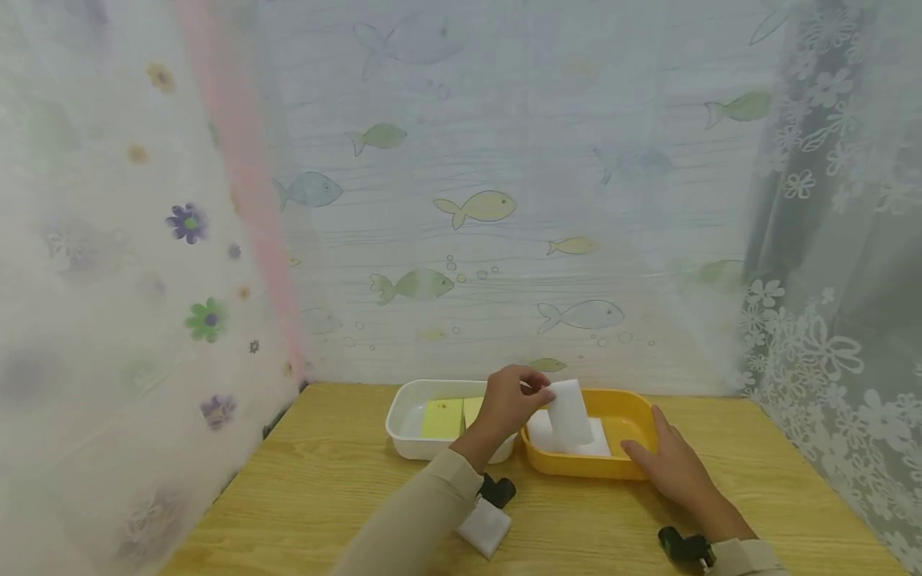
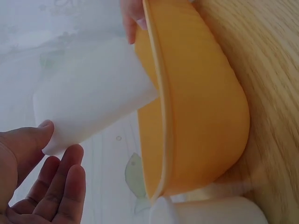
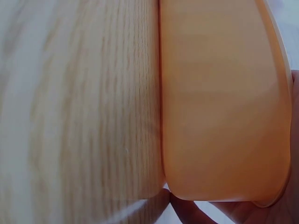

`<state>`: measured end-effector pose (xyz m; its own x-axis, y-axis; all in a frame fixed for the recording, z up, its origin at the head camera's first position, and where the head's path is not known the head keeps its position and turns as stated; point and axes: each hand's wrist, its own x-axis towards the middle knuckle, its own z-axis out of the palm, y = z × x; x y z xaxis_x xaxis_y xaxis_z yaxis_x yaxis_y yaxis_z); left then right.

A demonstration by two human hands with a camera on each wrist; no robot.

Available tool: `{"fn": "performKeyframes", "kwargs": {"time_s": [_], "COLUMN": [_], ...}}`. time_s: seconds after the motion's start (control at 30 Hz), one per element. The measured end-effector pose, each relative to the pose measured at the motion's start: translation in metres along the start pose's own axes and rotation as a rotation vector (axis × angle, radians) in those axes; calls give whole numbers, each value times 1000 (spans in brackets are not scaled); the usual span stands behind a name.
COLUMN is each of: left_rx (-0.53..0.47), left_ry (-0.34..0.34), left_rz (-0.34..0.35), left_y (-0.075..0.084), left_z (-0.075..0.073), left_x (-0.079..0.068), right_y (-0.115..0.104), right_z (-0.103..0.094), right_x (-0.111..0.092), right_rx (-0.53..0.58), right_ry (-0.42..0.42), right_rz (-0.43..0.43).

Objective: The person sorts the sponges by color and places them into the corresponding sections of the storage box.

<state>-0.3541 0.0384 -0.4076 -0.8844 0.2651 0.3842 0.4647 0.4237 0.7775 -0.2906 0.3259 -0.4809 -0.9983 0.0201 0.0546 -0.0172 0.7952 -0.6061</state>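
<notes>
My left hand (image 1: 515, 400) pinches one corner of a thin white folded sheet (image 1: 569, 412) between thumb and fingers. In the left wrist view the sheet (image 2: 93, 98) slants down into the yellow tray (image 2: 201, 102), its far end hidden behind the rim. Under it, more white material (image 1: 599, 438) lies in the tray's left part. My right hand (image 1: 673, 464) grips the tray's right end, thumb over the rim and fingers along the outer wall. The right wrist view shows that wall (image 3: 224, 102) close up, with fingers (image 3: 191, 212) at its end.
Left of the yellow tray stands a white tray (image 1: 412, 450) with yellow squares (image 1: 442, 418) inside, partly hidden by my left wrist. A small white folded piece (image 1: 486, 528) lies on the wooden table (image 1: 576, 528) near my left forearm. Patterned curtains (image 1: 504, 160) hang behind.
</notes>
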Motion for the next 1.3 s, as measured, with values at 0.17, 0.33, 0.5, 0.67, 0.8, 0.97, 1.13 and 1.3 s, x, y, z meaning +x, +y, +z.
{"fn": "performKeyframes", "kwargs": {"time_s": [0.17,0.33,0.5,0.67,0.8,0.97,1.13,1.3], "left_rx": [-2,1,62,104,138,178,222,264], "left_ry": [-15,-35,-42,-56,-76,-77,-81,-88], "left_rz": [-15,-9,43,58,39,17,5,3], "left_y": [3,3,-1,-6,-8,-10,-12,-14], "left_z": [14,26,34,41,43,46,47,48], "left_x": [4,6,8,10,10,10,12,13], "right_y": [0,1,2,4,4,2,-1,-1], "right_z": [-1,-1,1,1,0,-1,-2,-1], "right_x": [-1,-1,1,2,2,0,-2,-2], "right_rx": [-4,7,2,-19,-13,-8,7,-3], "right_ry": [-1,-3,3,21,3,-1,-4,2], "right_rz": [4,-6,-12,-18,-7,-5,-7,-9]}}
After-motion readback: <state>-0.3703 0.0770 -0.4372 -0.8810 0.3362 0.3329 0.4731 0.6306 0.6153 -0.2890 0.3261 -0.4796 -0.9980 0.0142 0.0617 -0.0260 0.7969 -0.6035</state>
